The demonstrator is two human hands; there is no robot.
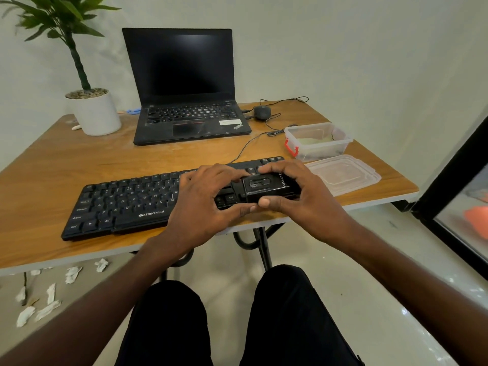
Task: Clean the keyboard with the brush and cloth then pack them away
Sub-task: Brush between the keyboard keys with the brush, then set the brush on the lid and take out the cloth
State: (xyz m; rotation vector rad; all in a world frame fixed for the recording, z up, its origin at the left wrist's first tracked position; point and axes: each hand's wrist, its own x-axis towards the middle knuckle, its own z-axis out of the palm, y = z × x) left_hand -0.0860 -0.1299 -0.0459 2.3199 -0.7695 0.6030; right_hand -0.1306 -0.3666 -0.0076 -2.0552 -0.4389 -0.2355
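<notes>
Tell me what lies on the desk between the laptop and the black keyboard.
In the head view, only bare wood and the thin black cable lie between the laptop and the keyboard.

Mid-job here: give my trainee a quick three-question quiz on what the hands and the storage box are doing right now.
1. True or false: the lid sits on the clear container.
2. What do both hands hold? A) a cloth B) a black boxy brush C) the mouse
3. Fill in: the brush is held over the ______.

Key: 1 false, the lid lies beside the container. 2 B; left hand, right hand. 3 keyboard.
</notes>
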